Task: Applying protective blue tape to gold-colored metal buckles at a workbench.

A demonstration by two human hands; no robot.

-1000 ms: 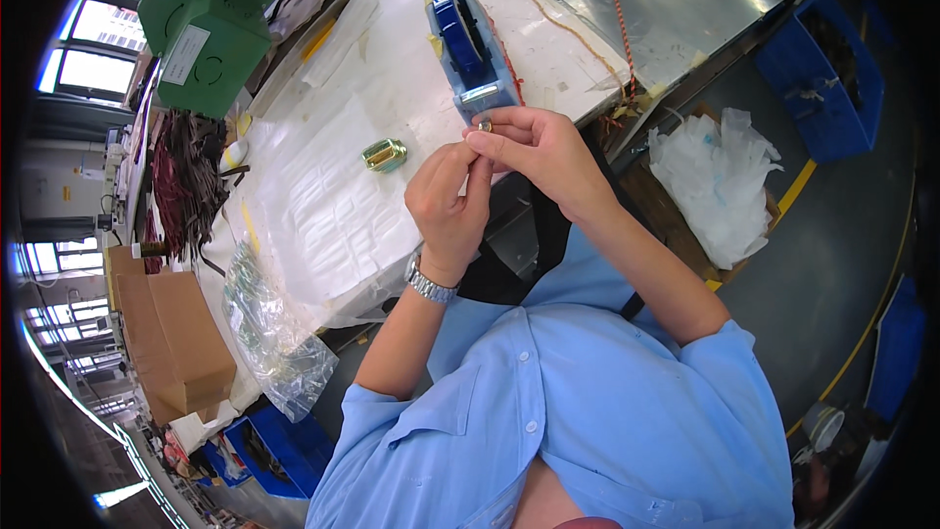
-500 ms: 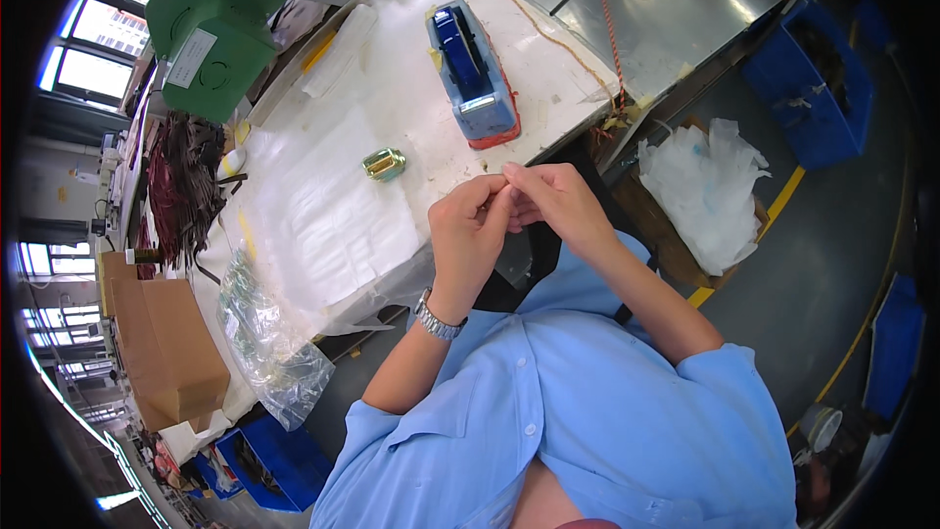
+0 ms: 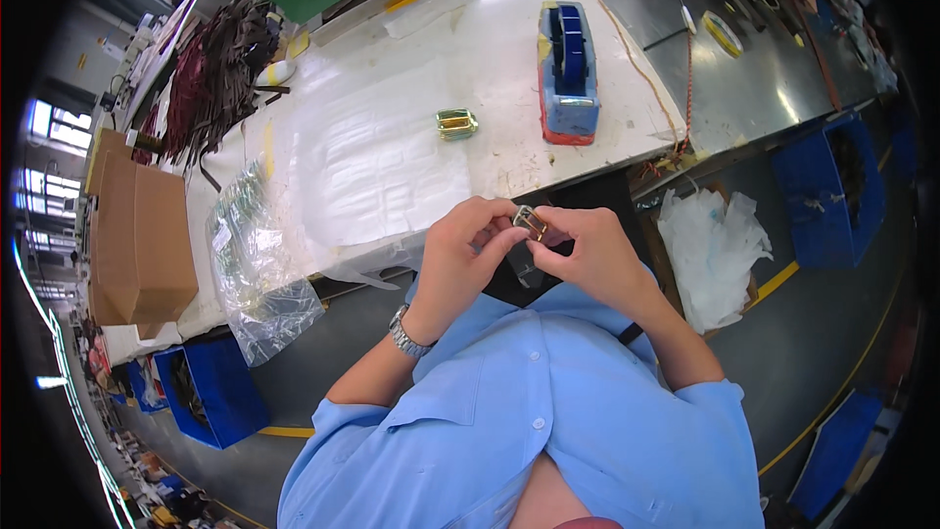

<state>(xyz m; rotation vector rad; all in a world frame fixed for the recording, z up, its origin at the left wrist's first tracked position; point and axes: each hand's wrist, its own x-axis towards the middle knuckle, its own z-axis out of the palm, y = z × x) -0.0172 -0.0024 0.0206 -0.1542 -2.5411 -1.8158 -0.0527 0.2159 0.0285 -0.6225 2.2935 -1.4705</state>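
Both hands' fingers pinch one buckle; another buckle lies on the table.

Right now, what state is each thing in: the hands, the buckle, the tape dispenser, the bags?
Left hand: pinching the small gold buckle.
Right hand: pinching the same buckle.
Small gold buckle: held off the table, between both hands.
Second gold buckle: lying loose on the table.
Blue tape dispenser: upright on the table.
Clear plastic bag: drooping over the table edge.
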